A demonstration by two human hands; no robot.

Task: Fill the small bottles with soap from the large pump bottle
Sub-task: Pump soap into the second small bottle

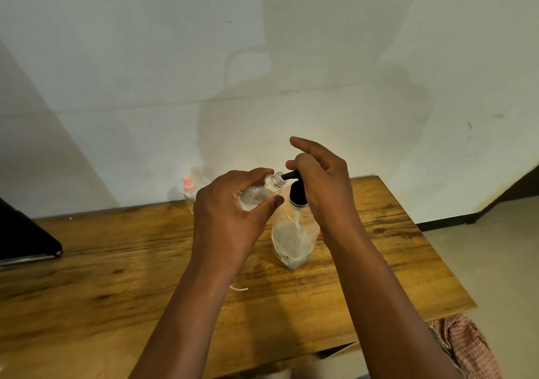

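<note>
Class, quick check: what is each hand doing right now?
Left hand: grips the small bottle, tilted, mouth at the nozzle.
Right hand: rests on the black pump head of the large pump bottle; grip unclear.

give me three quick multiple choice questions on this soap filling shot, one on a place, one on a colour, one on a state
1. Where does the large clear pump bottle stand?
A. on the wooden table
B. on the floor
C. on a shelf

2. What colour is its pump head?
A. white
B. black
C. pink

3. How is the small clear plastic bottle held?
A. capped, lying flat on the table
B. upside down
C. uncapped and tilted, mouth at the spout

Answers:
1 A, its base rests on the wood.
2 B, nozzle and collar are black.
3 C, the left hand grips it with its open neck at the nozzle, the right hand on the pump.
</note>
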